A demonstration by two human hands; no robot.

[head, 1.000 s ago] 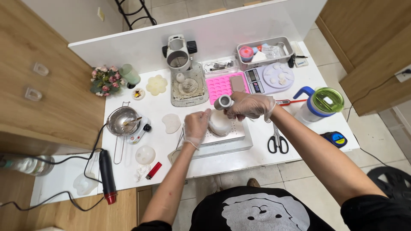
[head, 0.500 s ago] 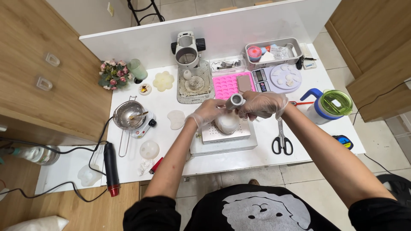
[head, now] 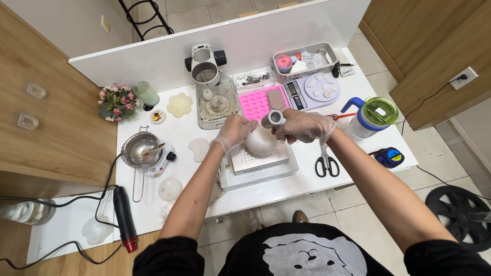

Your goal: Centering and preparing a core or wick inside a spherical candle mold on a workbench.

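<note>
Both gloved hands meet over the perforated metal plate (head: 266, 159): the right hand (head: 303, 126) grips a short grey metal cylinder (head: 272, 118), the left hand (head: 234, 131) at nine o'clock cups the white domed mould (head: 260, 143), which could slide if pressed off-centre.

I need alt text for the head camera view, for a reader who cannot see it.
Two gloved hands work over a white table: the right hand holds a small metal cylinder above a white dome-shaped piece, which the left hand steadies on a perforated metal plate.
</note>
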